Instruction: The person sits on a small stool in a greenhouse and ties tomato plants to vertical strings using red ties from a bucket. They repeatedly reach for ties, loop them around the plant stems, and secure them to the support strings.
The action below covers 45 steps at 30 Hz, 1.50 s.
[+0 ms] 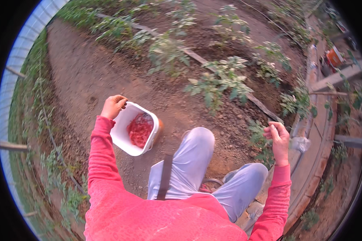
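My left hand (pixel 114 106) is at the upper left corner of a white plastic bucket (pixel 118 132), fingers bent together over its rim. Whether it grips the rim or a thin thing, I cannot tell. Inside the bucket lies a tangled heap of red strips (pixel 140 129), perhaps cord or cloth. Off to the right, my right hand (pixel 277 141) is raised beside a leafy plant (pixel 261 144), thumb close to its curled fingers. Nothing shows clearly between them.
Young tomato-like plants (pixel 220 84) grow in rows on bare soil (pixel 87 69). A long narrow strip (pixel 196 55) runs diagonally among them. Boards (pixel 315 129) edge the right side, with a clear plastic bag (pixel 300 144) there. My bent knees (pixel 199 141) are before me.
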Tool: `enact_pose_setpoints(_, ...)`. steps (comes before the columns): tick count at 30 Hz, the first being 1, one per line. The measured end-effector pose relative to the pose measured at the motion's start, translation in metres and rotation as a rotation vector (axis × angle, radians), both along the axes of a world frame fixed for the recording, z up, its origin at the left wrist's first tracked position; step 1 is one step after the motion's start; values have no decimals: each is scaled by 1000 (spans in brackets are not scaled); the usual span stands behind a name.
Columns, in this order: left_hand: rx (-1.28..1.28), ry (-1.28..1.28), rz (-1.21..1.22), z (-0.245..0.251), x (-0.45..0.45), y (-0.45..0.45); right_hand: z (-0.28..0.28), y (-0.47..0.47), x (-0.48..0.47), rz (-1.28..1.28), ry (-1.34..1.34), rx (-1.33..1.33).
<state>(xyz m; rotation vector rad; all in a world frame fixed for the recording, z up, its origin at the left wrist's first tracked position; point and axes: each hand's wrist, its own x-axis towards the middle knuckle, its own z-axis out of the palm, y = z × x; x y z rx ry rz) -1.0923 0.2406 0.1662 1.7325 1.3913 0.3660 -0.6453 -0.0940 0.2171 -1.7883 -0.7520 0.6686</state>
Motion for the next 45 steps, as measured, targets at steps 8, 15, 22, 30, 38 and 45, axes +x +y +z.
enact_pose_setpoints(8, -111, 537, -196, -188, -64, -49, -89, 77, -86, 545, -214, -300)
enact_pose_setpoints(15, -225, 841, -223, -287, 21, -63, -128, 42, -66, 602, -492, -518)
enact_pose_setpoints(22, -92, 911, -316, -311, 42, -27, -136, 45, -71, 596, -608, -534)
enact_pose_setpoints(30, -307, 978, -313, -301, 50, -2, -145, 60, -63, 666, -544, -671)
enact_pose_setpoints(38, -340, 898, -281, -283, 29, -25, -151, 98, -78, 760, -545, -621)
enact_pose_setpoints(45, -358, 605, 19, -289, -46, -35, -157, 115, -84, 765, -532, -551)
